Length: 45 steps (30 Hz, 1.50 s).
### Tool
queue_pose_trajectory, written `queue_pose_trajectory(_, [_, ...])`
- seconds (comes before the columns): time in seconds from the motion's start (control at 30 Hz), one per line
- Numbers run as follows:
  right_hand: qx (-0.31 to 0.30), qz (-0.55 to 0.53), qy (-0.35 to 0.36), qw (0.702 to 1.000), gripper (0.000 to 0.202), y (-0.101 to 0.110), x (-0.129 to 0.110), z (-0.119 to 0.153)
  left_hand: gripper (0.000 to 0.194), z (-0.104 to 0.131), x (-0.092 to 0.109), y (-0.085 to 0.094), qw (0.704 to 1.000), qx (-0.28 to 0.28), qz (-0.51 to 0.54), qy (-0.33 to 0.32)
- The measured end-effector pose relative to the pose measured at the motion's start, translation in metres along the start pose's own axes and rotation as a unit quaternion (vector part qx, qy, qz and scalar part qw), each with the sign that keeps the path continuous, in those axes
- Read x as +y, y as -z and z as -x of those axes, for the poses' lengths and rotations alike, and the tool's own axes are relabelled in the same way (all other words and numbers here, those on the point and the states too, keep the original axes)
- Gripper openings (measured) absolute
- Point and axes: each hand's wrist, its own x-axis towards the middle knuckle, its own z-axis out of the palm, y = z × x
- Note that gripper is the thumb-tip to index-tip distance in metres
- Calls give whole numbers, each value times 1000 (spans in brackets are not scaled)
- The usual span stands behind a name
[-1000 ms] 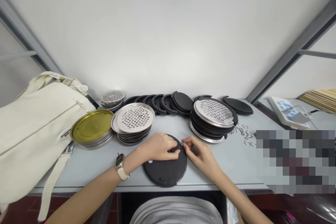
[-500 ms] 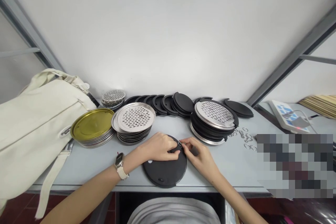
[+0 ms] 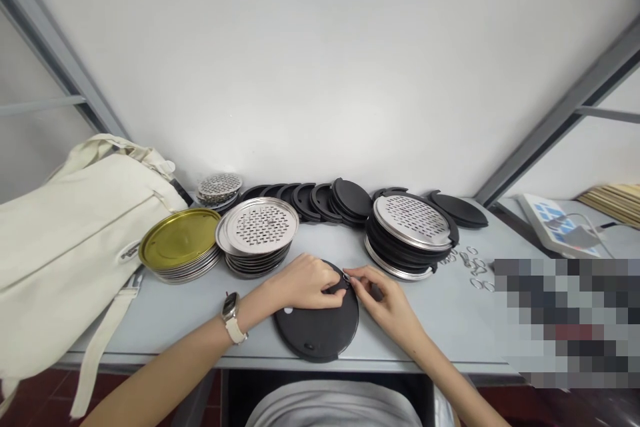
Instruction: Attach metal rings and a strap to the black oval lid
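Observation:
A black round disc [image 3: 320, 330] lies on the grey table close to its front edge. My left hand [image 3: 310, 283] rests over the disc's upper part, its fingers curled and closed at the rim; what they hold, if anything, is hidden. At the disc's upper right edge, my right hand [image 3: 383, 297] pinches a small metal ring [image 3: 346, 277] between thumb and forefinger, close to my left fingertips. More loose metal rings [image 3: 477, 268] are scattered on the table to the right.
Gold lids [image 3: 180, 240] and perforated metal discs [image 3: 263, 227] are stacked at the left, beside a cream backpack [image 3: 75, 233]. Black discs [image 3: 353, 197] line the wall. A mixed stack [image 3: 411, 221] stands right of centre. A white box [image 3: 555, 223] lies farther right.
The whole view has shifted slightly. Both hands stay at the disc's upper right edge, with only a slight change in the fingers around the ring.

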Motion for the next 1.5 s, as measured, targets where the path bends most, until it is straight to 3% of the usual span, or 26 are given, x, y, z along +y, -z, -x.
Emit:
queue_pose_trajectory(0.2, [-10,-10,8,1000,26,1,0,0,30,0,-1,-2,1000,3,-8,-1])
queue_pose_trajectory(0.77, [-43,-74,-54,995,30,0,1,0,33,0,0,-2,999,10,28,17])
queue_pose_trajectory(1.5, [-57,-106,-53,991,28,-3,6,-2,39,-2,-3,-9,998,22,60,21])
